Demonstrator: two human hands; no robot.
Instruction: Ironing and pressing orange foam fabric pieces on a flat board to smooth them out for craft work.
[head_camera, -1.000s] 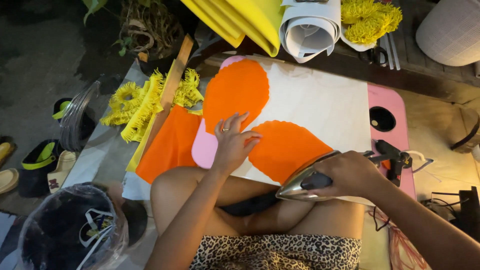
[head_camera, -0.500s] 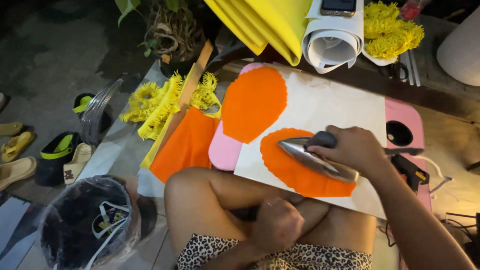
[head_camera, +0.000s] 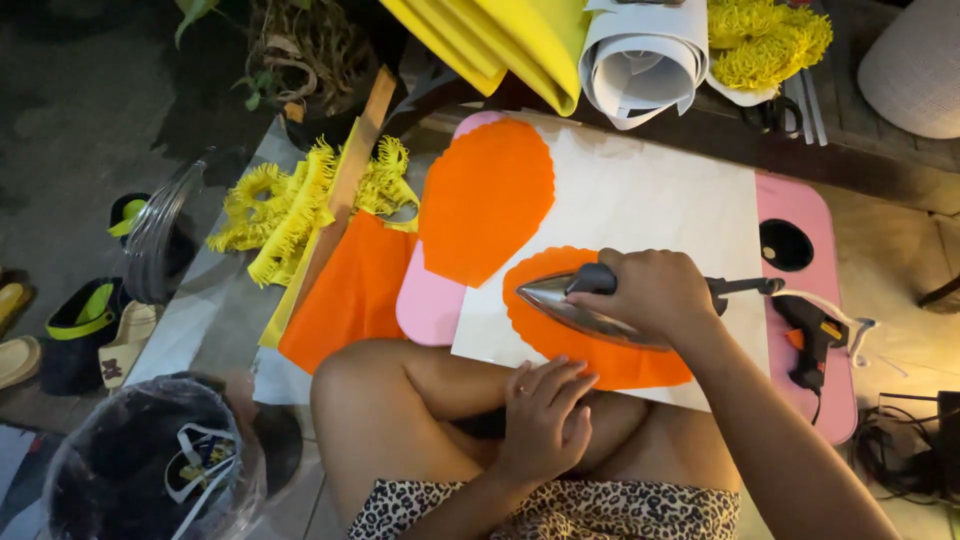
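My right hand (head_camera: 650, 292) grips the dark handle of a clothes iron (head_camera: 575, 308), whose metal sole rests on a scalloped orange petal shape (head_camera: 600, 350). That shape lies on a white sheet (head_camera: 650, 200) over a pink lap table (head_camera: 800, 210). A larger orange petal shape (head_camera: 487, 195) lies at the sheet's far left. My left hand (head_camera: 545, 415) rests flat on my crossed leg, fingers apart, holding nothing.
A black and orange glue gun (head_camera: 812, 335) lies on the table's right side beside a round hole (head_camera: 786, 245). Orange fabric (head_camera: 350, 290), a wooden ruler (head_camera: 340, 190) and yellow fringe (head_camera: 290, 205) sit left. Yellow sheets (head_camera: 500, 40) and a white roll (head_camera: 640, 60) lie beyond.
The iron came onto the scalloped orange piece and has slid left along it. My left hand left the orange piece and dropped to my leg.
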